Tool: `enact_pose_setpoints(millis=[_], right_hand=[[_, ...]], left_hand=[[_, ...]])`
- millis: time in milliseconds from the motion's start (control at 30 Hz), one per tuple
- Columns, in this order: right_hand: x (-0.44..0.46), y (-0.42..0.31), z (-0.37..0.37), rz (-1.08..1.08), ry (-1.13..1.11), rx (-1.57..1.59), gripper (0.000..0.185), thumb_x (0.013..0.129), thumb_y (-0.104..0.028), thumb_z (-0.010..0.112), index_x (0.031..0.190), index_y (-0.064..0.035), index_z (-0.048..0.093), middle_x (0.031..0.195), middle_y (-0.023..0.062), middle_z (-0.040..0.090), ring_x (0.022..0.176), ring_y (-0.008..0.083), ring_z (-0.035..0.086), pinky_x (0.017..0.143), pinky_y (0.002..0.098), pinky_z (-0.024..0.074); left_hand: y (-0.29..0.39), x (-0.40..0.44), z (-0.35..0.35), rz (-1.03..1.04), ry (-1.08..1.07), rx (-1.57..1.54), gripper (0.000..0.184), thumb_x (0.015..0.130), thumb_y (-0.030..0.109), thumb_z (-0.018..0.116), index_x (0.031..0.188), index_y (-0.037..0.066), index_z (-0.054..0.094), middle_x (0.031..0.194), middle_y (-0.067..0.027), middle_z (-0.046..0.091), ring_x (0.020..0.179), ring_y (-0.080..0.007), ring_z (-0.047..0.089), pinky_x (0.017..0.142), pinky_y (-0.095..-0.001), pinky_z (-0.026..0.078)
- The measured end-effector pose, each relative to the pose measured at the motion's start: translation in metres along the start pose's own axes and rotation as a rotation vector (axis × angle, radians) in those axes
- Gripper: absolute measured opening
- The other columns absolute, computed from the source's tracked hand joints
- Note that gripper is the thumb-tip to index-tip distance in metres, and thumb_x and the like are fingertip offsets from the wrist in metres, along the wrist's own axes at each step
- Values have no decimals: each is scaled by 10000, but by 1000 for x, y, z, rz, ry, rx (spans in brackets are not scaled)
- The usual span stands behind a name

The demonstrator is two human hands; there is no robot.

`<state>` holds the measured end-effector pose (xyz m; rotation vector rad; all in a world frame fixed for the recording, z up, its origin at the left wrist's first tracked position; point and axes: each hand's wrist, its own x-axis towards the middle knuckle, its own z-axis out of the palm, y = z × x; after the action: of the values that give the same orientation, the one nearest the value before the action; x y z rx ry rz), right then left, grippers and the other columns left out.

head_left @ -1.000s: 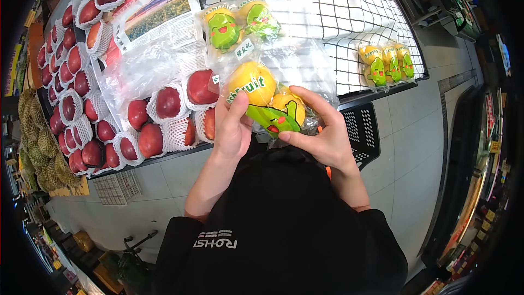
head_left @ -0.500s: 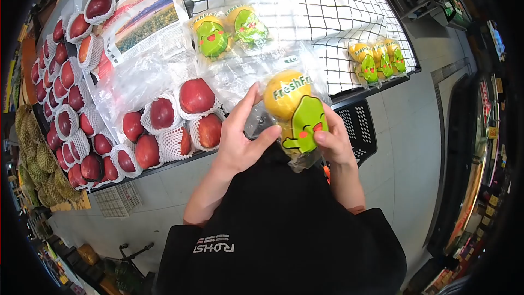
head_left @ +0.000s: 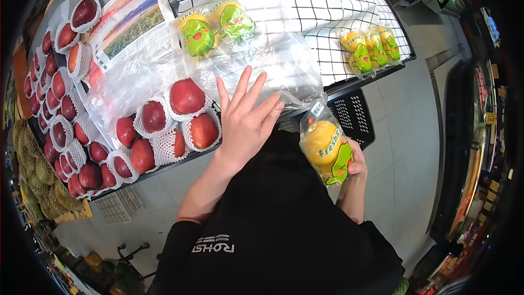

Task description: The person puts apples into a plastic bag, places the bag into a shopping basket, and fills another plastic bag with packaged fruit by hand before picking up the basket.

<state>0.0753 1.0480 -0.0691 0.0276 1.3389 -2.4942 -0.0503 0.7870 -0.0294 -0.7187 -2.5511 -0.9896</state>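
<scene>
My left hand (head_left: 246,113) is open, fingers spread, reaching over the near edge of some flat clear plastic bags (head_left: 273,63). Whether its fingertips touch the plastic I cannot tell. Off to the right, my right hand (head_left: 356,165) grips a printed bag of yellow fruit (head_left: 322,145), held beyond the table edge. This bag is clear, with "Fresh" lettering and a green cartoon figure. Similar bagged fruit (head_left: 199,35) lies behind the loose plastic, and another filled bag (head_left: 371,49) rests at the table's right corner.
Red apples (head_left: 188,97), many in white foam nets, cover the table's left side. A newspaper (head_left: 131,22) lies behind them, and a black-and-white checked cloth (head_left: 322,0) covers the right. A black perforated crate (head_left: 352,117) stands below the edge; durians (head_left: 35,169) are at far left.
My left hand has let go of the fruit bag and spread its fingers over the clear plastic. My right hand has carried the fruit bag right and nearer to my body.
</scene>
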Motion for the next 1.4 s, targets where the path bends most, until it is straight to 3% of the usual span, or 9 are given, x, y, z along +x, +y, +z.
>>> enact_pose_setpoints(millis=[33,133,467,633,933,1167,1233,1300,1400], right_hand=[[2,3,-10,11,-247,-2,965,660,-327,811,1372,161,380,1333,218,521,1201,234,535,1046,338,381],[13,11,-10,167,-387,-10,903,731,-242,797,1418,129,343,1369,189,508,1248,223,498,1056,340,374],[75,-7,22,130,-89,0,754,794,-338,708,1364,74,437,1265,131,587,1149,198,570,992,330,434],[112,8,67,-62,266,58,434,950,-146,577,1342,0,465,1238,81,573,1129,166,562,966,319,448],[218,-37,71,-118,240,-342,451,927,-322,635,1259,-27,554,1093,46,640,973,130,603,761,285,485],[247,-53,37,23,111,-176,448,929,-350,612,1242,-30,589,1092,77,665,916,136,645,714,298,505],[239,-41,43,-145,136,-190,502,901,-304,657,1281,9,557,1115,102,660,936,168,643,756,307,510],[239,-27,57,-788,379,-882,515,873,-246,699,1277,29,537,1096,99,661,953,225,646,804,328,510],[239,-32,66,-724,479,-1134,598,822,-244,749,1299,35,519,1137,184,652,1020,259,639,876,340,493]], left_hand=[[1,5,-2,6,1,-1,160,854,167,701,986,91,749,1255,-139,626,1318,-348,461,1113,-639,139],[3,15,-6,-17,18,-121,160,879,163,679,980,63,751,1233,-157,641,1297,-350,487,1123,-626,125],[0,12,-28,85,-22,-314,212,895,183,656,1055,69,735,1304,-162,595,1296,-351,490,1120,-606,179],[3,10,-24,156,-51,-198,217,881,139,652,1076,94,734,1356,-162,559,1332,-370,448,1130,-611,145],[1,9,-25,232,-184,-282,213,912,209,634,1076,101,719,1329,-76,587,1339,-278,451,1146,-603,143],[-3,8,-32,206,-203,-301,233,908,156,627,1118,101,711,1314,-101,600,1330,-316,462,1144,-605,120],[-6,9,-31,180,-172,-293,237,907,157,629,1124,104,710,1319,-102,597,1329,-314,462,1143,-604,129],[-5,9,-27,149,-151,-292,242,906,158,631,1129,106,709,1324,-103,593,1329,-312,463,1142,-602,138],[-2,13,-25,188,-160,-284,260,898,150,639,1147,111,702,1339,-108,582,1328,-309,464,1141,-596,155]])
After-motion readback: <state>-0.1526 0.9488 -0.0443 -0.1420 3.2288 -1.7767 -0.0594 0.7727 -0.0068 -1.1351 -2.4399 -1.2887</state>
